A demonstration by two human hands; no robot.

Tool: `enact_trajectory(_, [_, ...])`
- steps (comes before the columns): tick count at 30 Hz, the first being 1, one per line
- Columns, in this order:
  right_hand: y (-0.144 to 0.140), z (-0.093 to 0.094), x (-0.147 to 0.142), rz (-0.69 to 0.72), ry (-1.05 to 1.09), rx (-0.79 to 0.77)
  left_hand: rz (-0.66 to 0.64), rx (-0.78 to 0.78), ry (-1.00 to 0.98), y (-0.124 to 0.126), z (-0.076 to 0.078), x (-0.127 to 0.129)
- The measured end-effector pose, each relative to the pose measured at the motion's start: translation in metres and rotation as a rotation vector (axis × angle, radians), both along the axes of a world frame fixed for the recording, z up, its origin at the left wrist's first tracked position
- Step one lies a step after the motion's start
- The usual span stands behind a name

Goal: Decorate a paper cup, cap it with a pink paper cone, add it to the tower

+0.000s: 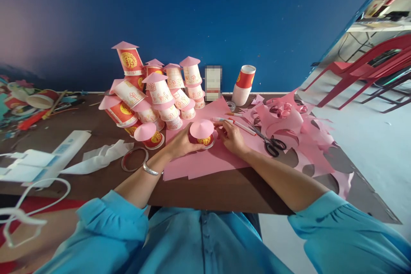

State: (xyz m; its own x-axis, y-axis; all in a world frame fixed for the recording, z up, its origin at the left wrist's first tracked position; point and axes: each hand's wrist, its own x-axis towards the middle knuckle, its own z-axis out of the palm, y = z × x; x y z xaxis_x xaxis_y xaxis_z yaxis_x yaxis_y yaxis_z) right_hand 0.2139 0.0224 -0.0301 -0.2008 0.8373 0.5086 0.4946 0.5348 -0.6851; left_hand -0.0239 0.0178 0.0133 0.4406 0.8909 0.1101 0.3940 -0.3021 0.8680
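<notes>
My left hand (pixel 183 142) is closed around a small red paper cup (pixel 205 141) with a gold print, held low over pink paper sheets (pixel 212 162). A pink paper cone (pixel 201 129) sits on top of this cup like a roof. Just right of the cup, my right hand (pixel 231 137) has its fingers bent together; what they hold, if anything, is hidden. Red-and-white markers (pixel 244 127) lie by its knuckles. Beside my left hand stand several stacked paper cups (pixel 159 92) with pink cone roofs, some red, others white with drawn flowers.
Scissors (pixel 272 144) and pink paper scraps (pixel 298 124) lie at the right. Two stacked cups (pixel 243 85) stand near the blue wall. A tape roll (pixel 135 159), crumpled white paper (pixel 99 158) and a white power strip (pixel 61 154) are at the left. Red chairs (pixel 356 68) stand beyond the table.
</notes>
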Motion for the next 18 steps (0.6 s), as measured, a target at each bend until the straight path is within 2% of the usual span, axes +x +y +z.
enact_trajectory(8, [0.0, 0.001, -0.002, -0.036, -0.096, -0.013, -0.017, 0.04, -0.154, 0.006, 0.003, 0.001])
enact_trajectory(13, [0.0, -0.002, -0.002, 0.001, -0.129, -0.004, 0.075, 0.206, -0.059, -0.006, 0.018, -0.005])
enact_trajectory(18, [0.001, -0.006, -0.001, 0.026, -0.126, 0.008, 0.228, 0.351, 0.08, -0.03, 0.038, -0.033])
